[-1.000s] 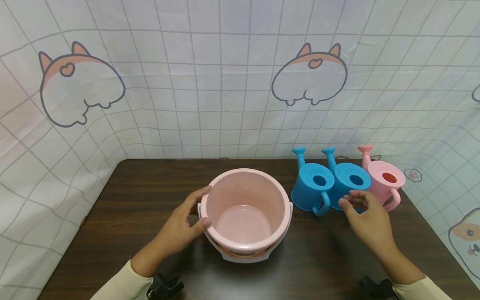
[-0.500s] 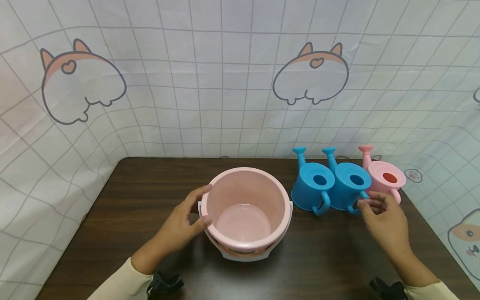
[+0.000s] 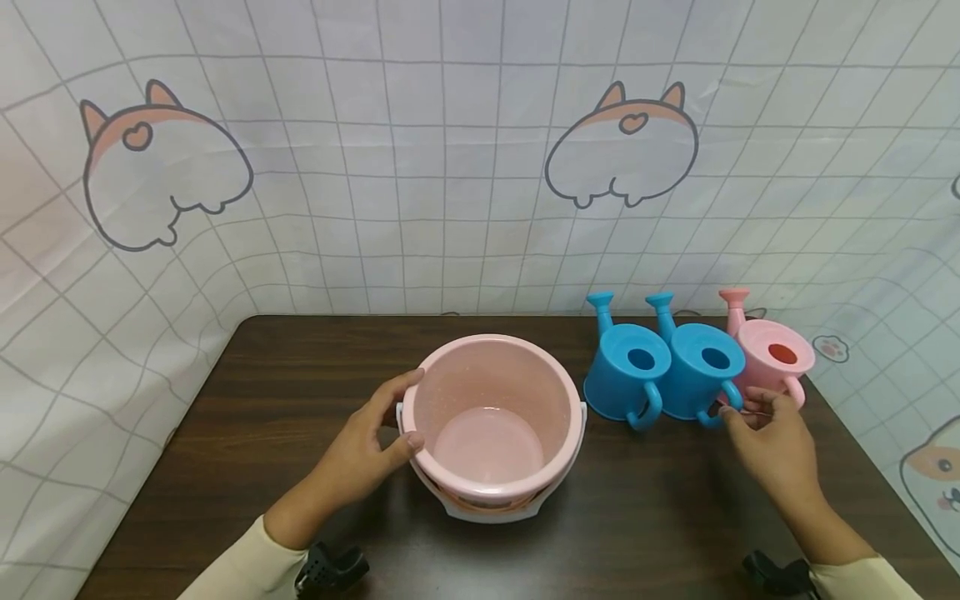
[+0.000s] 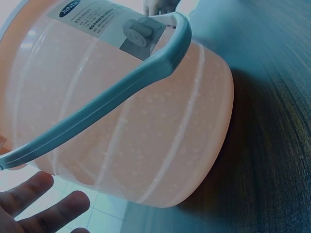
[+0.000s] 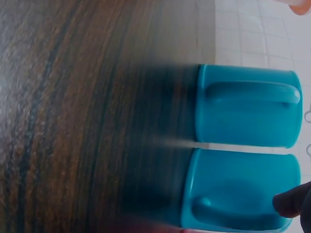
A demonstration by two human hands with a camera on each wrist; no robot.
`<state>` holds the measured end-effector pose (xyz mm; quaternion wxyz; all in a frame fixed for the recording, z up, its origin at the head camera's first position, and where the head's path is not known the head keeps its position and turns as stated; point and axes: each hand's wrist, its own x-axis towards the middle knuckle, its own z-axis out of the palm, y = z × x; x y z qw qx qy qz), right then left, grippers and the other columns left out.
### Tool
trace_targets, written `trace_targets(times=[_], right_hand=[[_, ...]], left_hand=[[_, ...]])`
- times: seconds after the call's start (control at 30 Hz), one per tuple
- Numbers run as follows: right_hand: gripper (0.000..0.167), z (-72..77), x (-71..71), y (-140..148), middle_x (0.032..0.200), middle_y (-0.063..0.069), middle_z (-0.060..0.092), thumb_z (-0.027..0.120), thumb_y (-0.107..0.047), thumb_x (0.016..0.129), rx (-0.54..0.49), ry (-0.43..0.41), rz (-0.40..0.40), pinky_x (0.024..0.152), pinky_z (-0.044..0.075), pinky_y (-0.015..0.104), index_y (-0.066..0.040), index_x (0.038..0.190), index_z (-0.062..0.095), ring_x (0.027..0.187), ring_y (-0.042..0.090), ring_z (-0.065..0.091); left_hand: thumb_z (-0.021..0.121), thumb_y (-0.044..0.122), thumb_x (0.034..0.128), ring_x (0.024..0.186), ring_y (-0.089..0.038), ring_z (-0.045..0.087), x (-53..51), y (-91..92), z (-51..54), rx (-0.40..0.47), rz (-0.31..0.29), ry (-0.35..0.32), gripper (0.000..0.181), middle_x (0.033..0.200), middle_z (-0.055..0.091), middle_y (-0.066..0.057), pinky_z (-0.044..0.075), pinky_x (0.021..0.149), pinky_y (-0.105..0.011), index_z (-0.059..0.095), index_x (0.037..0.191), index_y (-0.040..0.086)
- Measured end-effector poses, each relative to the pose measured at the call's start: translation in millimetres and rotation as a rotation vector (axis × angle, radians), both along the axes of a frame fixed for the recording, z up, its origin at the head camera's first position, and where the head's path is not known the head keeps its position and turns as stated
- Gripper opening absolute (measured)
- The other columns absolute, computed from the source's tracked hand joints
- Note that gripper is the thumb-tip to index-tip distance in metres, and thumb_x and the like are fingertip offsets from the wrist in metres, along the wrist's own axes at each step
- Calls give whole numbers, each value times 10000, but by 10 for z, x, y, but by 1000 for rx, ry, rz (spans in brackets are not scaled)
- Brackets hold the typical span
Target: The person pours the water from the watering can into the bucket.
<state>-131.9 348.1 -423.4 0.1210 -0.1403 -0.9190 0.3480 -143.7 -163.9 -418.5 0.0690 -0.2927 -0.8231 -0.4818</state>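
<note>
Three smooth plastic watering cans stand upright in a row on the dark wood-grain table [image 3: 300, 375]: a blue cylindrical can [image 3: 618, 387] nearest the bucket, a second blue cylindrical can [image 3: 686, 387] beside it, and a pink cylindrical can [image 3: 765, 367] at the far end. Each has a flat lid with an oval hole, a flared spout tilted towards the wall and a looped handle. To their left sits the round pale-pink plastic bucket [image 3: 487, 379], upright, glossy inside; the left wrist view shows its ribbed, speckled outer wall, the curved bail handle [image 4: 121, 92] hanging across it and a printed label [image 4: 109, 24]. The left hand [image 3: 367, 446] rests thumb and fingers, spread and unclenched, against the bucket's rim. The right hand [image 3: 776, 442] is at the second blue can's handle, its fingers beside the pink can; whether it grips anything I cannot tell. Behind hangs a creased white cloth [image 3: 465, 208] with grey grid lines and printed cartoon animals
</note>
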Motion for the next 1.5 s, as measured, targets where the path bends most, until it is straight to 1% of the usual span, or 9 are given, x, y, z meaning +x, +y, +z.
trace_targets(times=[0.13,0.3,0.43,0.53,0.73,0.87,1.13,1.37,1.5], right_hand=[[581,-48,-28,31,1256,369,551,602,-259,1033,24,-53,32,738,556,596,154,1404,433,1068,529,567],[563,-100,-59,33,1255,371,547,584,-266,1043,50,-67,63,750,535,631,143,1401,437,1003,512,562],[462,-127,-67,33,1077,300,616,580,-275,1045,48,-57,50,622,549,484,123,1273,517,861,399,582],[377,-138,-64,24,955,241,624,574,-271,1048,54,-46,35,567,498,371,92,1151,554,800,337,570],[353,-158,-54,-26,1103,327,653,573,-208,1051,59,23,24,649,543,525,105,1214,572,897,443,613],[368,-184,-54,-23,1173,337,657,578,-203,1052,63,44,18,639,552,521,101,1258,587,951,488,639],[380,-202,-60,-10,1120,311,692,585,-218,1054,79,82,-3,681,562,546,90,1273,625,947,484,681],[402,-149,-64,16,1064,304,708,556,-242,1065,95,91,6,525,494,344,93,1272,638,772,367,663],[401,-58,-59,16,1072,328,695,576,-216,1055,112,131,-5,490,466,294,115,1275,632,774,417,676]], left_hand=[[651,473,974,986,-173,655,4,-2,0,1,-1,-1,680,1307,621,-50,492,894,-469,402,1558,229],[640,493,980,984,-172,655,5,-3,-1,2,-1,3,682,1301,621,-53,496,891,-461,404,1557,218],[629,510,983,981,-176,654,5,-7,-2,9,-6,9,686,1293,621,-57,494,892,-459,406,1556,205],[638,490,980,983,-177,654,4,-8,1,9,-5,4,680,1293,620,-53,492,891,-458,406,1556,213],[654,457,972,985,-175,656,1,-10,3,7,-1,-4,676,1294,619,-43,491,893,-468,403,1557,227],[642,483,977,977,-171,656,-3,-10,-2,10,-4,2,679,1291,624,-44,495,890,-471,405,1558,225],[638,496,975,985,-177,657,-4,-8,-4,12,-11,-6,681,1301,621,-46,498,875,-538,406,1558,230],[643,488,973,980,-176,655,-3,-3,-6,10,-8,-1,680,1285,622,-48,496,881,-533,410,1554,222],[643,490,973,982,-177,654,-4,-4,0,10,-6,-3,680,1279,622,-48,495,881,-539,409,1554,225]])
